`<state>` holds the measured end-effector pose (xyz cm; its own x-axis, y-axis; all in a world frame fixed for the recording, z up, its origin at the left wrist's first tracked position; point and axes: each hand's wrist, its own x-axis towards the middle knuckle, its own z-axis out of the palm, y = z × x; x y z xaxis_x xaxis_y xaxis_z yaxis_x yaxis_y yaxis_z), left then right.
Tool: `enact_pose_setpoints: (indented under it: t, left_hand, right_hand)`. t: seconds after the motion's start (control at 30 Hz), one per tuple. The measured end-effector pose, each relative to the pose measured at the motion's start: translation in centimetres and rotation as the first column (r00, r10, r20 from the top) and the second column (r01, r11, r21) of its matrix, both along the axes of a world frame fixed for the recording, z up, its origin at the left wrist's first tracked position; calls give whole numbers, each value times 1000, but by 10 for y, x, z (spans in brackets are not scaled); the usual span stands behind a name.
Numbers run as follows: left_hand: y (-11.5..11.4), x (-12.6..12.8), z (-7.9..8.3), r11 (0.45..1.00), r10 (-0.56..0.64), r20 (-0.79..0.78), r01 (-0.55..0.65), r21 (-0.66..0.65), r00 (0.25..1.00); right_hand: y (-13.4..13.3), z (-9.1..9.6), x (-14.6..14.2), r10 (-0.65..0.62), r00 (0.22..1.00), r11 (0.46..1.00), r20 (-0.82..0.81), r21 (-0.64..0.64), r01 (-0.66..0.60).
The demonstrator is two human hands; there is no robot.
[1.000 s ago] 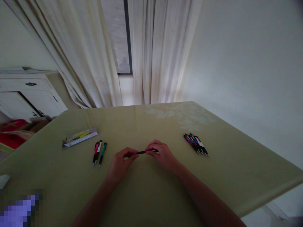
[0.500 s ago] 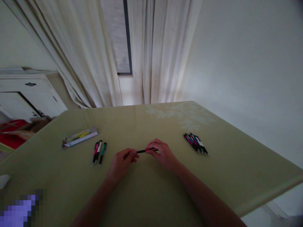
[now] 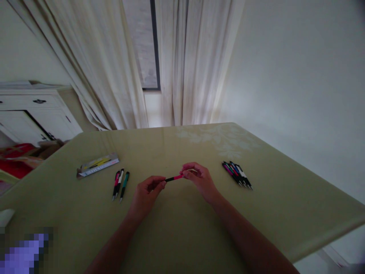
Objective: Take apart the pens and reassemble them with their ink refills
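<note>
Between my two hands a pink and black pen (image 3: 174, 178) is held a little above the table, lying nearly level. My left hand (image 3: 148, 190) pinches its black end between thumb and fingers. The pink end is in the fingertips of my right hand (image 3: 199, 179), which hide its tip. Left of my hands lie a pink and black pen (image 3: 116, 184), a white and black pen (image 3: 119, 182) and a teal and black pen (image 3: 124, 185), side by side. To the right a row of several pens (image 3: 237, 174) in mixed colours lies close together.
A flat, clear-topped box (image 3: 98, 165) with yellow on it lies at the left of the green-covered table (image 3: 171, 148). A white object (image 3: 6, 217) shows at the left edge. Behind stand curtains (image 3: 196, 68), a white cabinet (image 3: 42, 114) and red items (image 3: 17, 160).
My right hand has moved slightly up and right along the pen, so its pink part now shows. The pen tilts up more to the right. My left hand keeps its pinch.
</note>
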<state>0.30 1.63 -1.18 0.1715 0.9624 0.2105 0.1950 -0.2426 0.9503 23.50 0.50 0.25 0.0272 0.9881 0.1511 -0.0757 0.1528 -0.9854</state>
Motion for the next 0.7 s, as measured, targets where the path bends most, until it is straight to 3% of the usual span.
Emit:
enact_pose_setpoints:
  t: [0.13,0.23,0.57,0.7]
  left_hand:
    - [-3,1,2,1000,17,-23,-16,13,1000]
    - [-4,3,4,999,26,-24,-26,26,999]
    - [-9,5,3,999,2,-22,-2,37,1000]
    - [-7,5,4,998,22,-9,-21,51,1000]
  right_hand:
    - [0,-1,-2,11,989,1000,-147,13,-10]
    - [-1,-3,-5,22,987,999,-160,40,-16]
    - [1,-20,-3,-60,983,993,173,114,41]
    - [1,-18,-3,-27,984,995,179,94,10]
